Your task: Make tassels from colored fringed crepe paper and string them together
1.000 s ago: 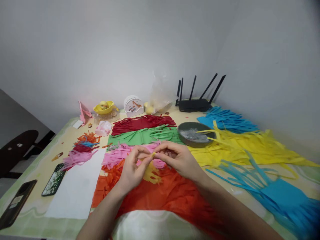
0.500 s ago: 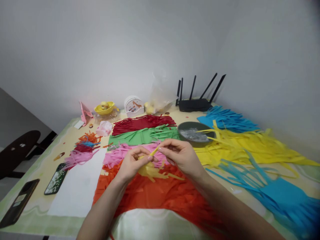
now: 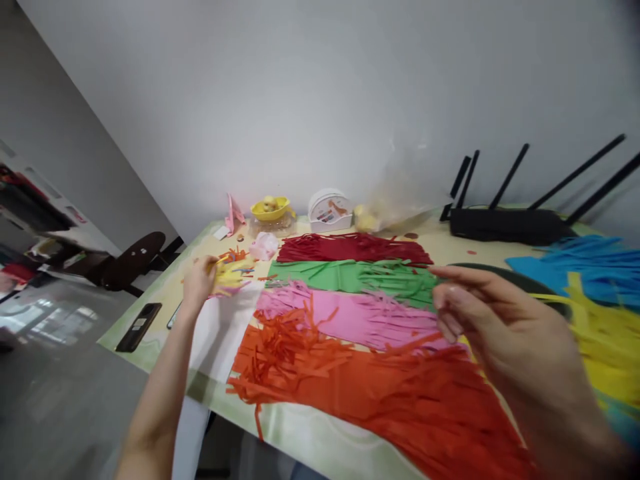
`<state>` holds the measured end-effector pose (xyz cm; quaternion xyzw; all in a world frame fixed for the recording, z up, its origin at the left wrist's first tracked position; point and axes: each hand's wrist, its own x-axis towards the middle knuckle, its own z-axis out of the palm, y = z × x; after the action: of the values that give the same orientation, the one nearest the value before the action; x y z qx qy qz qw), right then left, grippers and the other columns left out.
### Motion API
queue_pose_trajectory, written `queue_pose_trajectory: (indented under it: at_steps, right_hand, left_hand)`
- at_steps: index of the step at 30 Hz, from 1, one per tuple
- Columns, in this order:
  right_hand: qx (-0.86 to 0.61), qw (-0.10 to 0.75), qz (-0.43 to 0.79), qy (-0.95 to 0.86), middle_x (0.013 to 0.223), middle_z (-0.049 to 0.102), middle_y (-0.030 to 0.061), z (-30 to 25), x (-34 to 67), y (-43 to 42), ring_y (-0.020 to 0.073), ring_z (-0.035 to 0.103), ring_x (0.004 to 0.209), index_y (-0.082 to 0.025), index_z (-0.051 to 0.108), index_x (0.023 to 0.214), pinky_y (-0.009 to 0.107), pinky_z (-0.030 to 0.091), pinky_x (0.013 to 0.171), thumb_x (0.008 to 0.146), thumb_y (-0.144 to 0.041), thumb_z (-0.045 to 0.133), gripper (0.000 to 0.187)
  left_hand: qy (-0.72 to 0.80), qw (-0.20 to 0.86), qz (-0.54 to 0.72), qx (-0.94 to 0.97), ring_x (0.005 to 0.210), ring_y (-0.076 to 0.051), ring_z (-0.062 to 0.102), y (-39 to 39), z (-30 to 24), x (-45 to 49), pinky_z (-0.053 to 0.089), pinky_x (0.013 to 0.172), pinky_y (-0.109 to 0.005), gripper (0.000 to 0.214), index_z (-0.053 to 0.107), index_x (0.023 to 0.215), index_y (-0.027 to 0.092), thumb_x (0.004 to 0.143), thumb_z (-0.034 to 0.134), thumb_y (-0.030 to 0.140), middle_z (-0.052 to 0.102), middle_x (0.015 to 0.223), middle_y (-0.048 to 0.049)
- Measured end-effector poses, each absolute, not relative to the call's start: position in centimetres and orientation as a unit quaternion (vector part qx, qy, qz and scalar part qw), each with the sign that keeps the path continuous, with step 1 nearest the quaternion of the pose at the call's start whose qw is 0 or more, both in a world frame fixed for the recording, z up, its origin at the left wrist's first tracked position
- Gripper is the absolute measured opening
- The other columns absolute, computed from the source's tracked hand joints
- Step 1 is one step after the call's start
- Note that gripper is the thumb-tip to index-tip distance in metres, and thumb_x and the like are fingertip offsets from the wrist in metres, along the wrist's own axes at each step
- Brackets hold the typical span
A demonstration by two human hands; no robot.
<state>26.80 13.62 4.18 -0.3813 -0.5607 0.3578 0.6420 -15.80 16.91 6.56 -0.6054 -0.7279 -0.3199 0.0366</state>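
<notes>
My left hand [image 3: 198, 281] reaches to the far left of the table, its fingers pinched on a yellow fringed paper tassel [image 3: 231, 272]. The tassel hangs over a small pile of orange, blue and pink tassels [image 3: 237, 255], which it partly covers. On the right, my right hand [image 3: 500, 333] is raised above the table, forefinger stretched out and the other fingers loosely bent, with nothing seen in it. Beneath and beside it lie fringed sheets: dark red [image 3: 350, 249], green [image 3: 345, 275], pink [image 3: 345, 317] and orange [image 3: 345, 380].
A black router [image 3: 510, 225] with several antennas stands at the back right, near blue [image 3: 545, 267] and yellow [image 3: 613, 333] fringed sheets. My right hand partly hides a dark bowl [image 3: 505, 272]. A white sheet [image 3: 225, 327] and a phone [image 3: 139, 327] lie to the left.
The view has swung left. My hands, close together over the orange sheet before, have parted; the left has carried the yellow tassel to the small pile, while the right has let go of it.
</notes>
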Motion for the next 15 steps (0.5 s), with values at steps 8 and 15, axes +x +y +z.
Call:
queue_pose_trajectory:
  at_steps: [8, 15]
  right_hand:
    - [-0.398, 0.629, 0.331, -0.58, 0.066, 0.057, 0.0018, 4.6, 26.9, 14.6, 0.0115, 0.048, 0.047, -0.022, 0.068, 0.094, 0.026, 0.041, 0.043, 0.08, -0.04, 0.067, 0.023]
    - [-0.478, 0.55, 0.262, -0.633, 0.062, 0.059, 0.0033, 5.3, 28.6, 14.0, 0.0133, 0.05, 0.047, -0.021, 0.07, 0.095, 0.026, 0.042, 0.046, 0.073, -0.058, 0.065, 0.043]
  left_hand:
    - [-0.737, 0.048, -0.148, -0.658, 0.103, -0.029, 0.056, 18.5, -3.3, -18.9, 0.035, 0.093, -0.04, 0.019, 0.073, 0.086, 0.018, 0.081, 0.055, 0.021, 0.073, 0.1, -0.0098]
    - [-0.723, 0.108, -0.121, -0.672, 0.127, -0.03, 0.037, 23.0, -4.8, -20.2, 0.027, 0.101, -0.045, 0.031, 0.068, 0.108, 0.02, 0.092, 0.044, 0.03, 0.062, 0.125, -0.0102]
